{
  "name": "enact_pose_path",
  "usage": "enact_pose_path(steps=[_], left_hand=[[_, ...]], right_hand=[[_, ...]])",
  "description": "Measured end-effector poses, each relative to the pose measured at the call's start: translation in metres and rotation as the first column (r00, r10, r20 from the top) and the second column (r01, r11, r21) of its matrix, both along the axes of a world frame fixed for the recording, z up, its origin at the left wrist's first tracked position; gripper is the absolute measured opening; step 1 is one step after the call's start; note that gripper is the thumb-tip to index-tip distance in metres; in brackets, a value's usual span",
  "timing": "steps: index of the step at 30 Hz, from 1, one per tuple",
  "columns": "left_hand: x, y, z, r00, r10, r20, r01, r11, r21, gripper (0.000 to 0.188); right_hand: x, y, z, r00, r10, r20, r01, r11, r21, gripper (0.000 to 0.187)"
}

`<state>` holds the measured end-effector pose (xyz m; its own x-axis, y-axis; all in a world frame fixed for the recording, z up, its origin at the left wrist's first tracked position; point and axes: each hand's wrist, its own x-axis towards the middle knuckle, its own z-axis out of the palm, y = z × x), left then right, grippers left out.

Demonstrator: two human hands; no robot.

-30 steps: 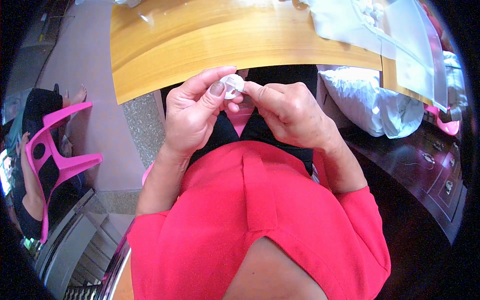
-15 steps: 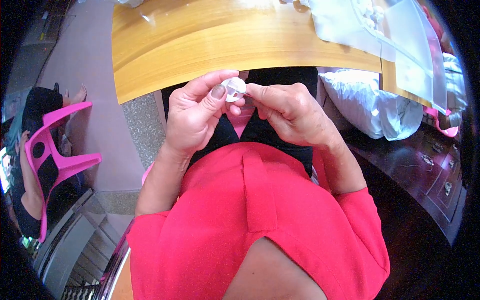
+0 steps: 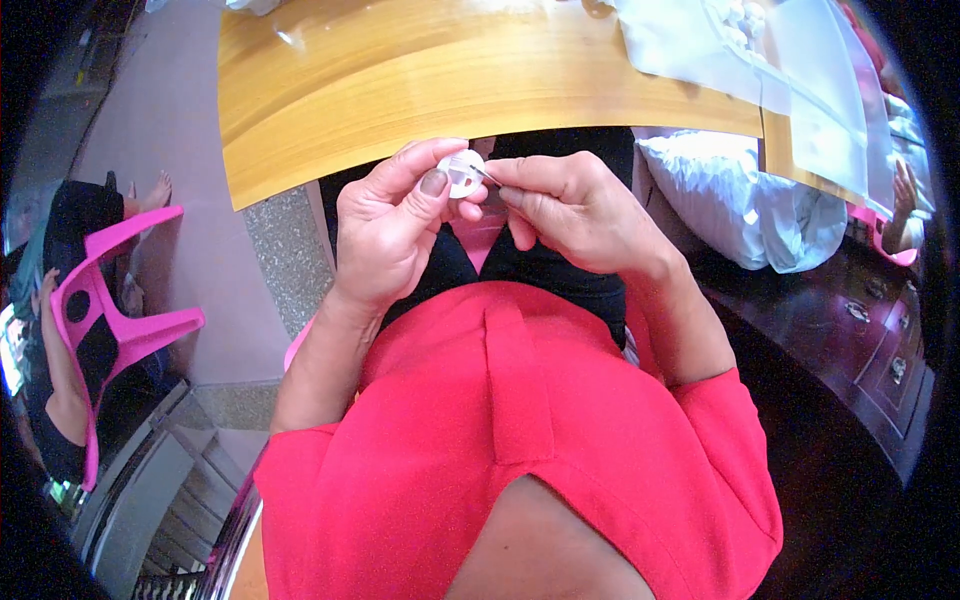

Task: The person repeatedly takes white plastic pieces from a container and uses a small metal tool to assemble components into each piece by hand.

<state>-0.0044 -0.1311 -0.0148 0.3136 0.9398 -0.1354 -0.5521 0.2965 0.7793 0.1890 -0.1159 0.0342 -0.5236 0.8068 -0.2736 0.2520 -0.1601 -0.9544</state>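
Between the thumb and fingers of my left hand [image 3: 393, 225] is a small round white piece [image 3: 464, 176] with openings in it, perhaps plastic. My right hand [image 3: 580, 210] pinches a thin, pin-like tool [image 3: 486, 176] between thumb and forefinger. Its tip meets the white piece at the right edge; whether it goes inside is too small to tell. Both hands are held above my lap, just in front of the near edge of the wooden table [image 3: 400, 90].
Clear plastic sheeting [image 3: 690, 50] with small white pieces [image 3: 740, 22] lies at the table's far right. A stuffed white bag [image 3: 735, 195] sits below it. At left, a person is by a pink chair [image 3: 135, 325]; another person's hand [image 3: 904, 188] shows at far right.
My right hand has drawn back slightly from the white piece, so more of the thin tool shows. My left hand stays nearly still. At far right, the other person's hand has come up.
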Motion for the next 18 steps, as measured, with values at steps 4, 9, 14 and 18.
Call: enact_pose_path(steps=[4, 9, 14, 18], left_hand=[[0.001, 0.002, 0.0, 0.999, 0.028, 0.047, -0.023, 0.992, -0.122, 0.028], [0.0, 0.004, 0.003, 0.998, 0.048, 0.045, -0.039, 0.981, -0.191, 0.027], [0.003, 0.003, 0.005, 0.999, 0.043, 0.013, -0.039, 0.979, -0.202, 0.027], [0.004, 0.003, 0.003, 0.999, 0.038, -0.004, -0.038, 0.979, -0.198, 0.027]], right_hand=[[-0.009, -0.006, -0.009, 0.995, -0.092, 0.022, 0.093, 0.995, -0.04, 0.011], [-0.008, -0.012, -0.017, 0.954, -0.214, 0.209, 0.097, 0.882, 0.46, 0.011], [-0.007, -0.013, -0.02, 0.914, -0.183, 0.362, -0.061, 0.82, 0.569, 0.029], [-0.007, -0.013, -0.025, 0.922, -0.22, 0.32, -0.037, 0.771, 0.636, 0.018]])
